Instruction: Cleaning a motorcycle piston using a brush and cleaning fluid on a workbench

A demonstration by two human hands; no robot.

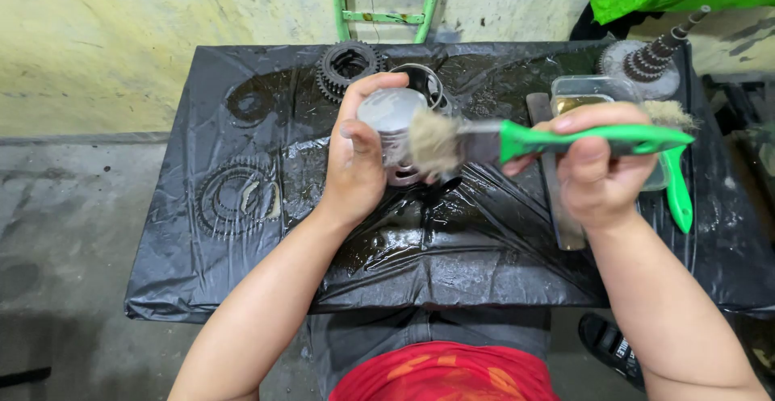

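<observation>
From my feed, the left hand (355, 163) is wrapped around a grey metal piston (393, 131), holding it up over the middle of the desk (242, 280), which is covered in wet black plastic. The right hand (597, 167) grips a green-handled brush (557, 139) with its bristles right against the piston. Gears (347, 64) sit by the far edge, a geared shaft (650, 58) in the far right corner.

Dull grey metal piston (393, 119), brush (517, 141) with glossy green plastic handle and frayed bristles, wet glossy black plastic sheet (452, 248), rough concrete floor (64, 231).
</observation>
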